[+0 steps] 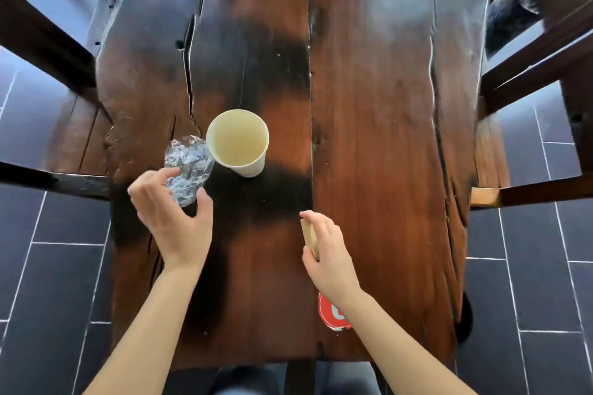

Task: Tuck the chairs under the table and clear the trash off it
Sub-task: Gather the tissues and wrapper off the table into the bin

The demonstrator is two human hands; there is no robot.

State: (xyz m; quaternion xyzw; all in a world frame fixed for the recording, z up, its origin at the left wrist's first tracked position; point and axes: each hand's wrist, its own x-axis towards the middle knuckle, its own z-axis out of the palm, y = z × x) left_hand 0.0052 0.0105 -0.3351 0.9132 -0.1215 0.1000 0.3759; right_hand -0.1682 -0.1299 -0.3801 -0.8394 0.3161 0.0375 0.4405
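Note:
A long dark wooden table (369, 138) runs away from me. My left hand (175, 215) grips a crumpled clear plastic wrapper (187, 167) just left of an empty cream paper cup (237, 143) that stands upright on the table. My right hand (327, 250) holds a small tan cardboard piece (308, 234) above the table's near middle. A red round piece of trash (330, 314) lies on the table, partly hidden under my right forearm.
Dark wooden chairs stand on both sides: one at the left (48, 42) and one at the right (545, 58), with their seats partly under the table edges. The floor (64, 282) is dark tile with white grout.

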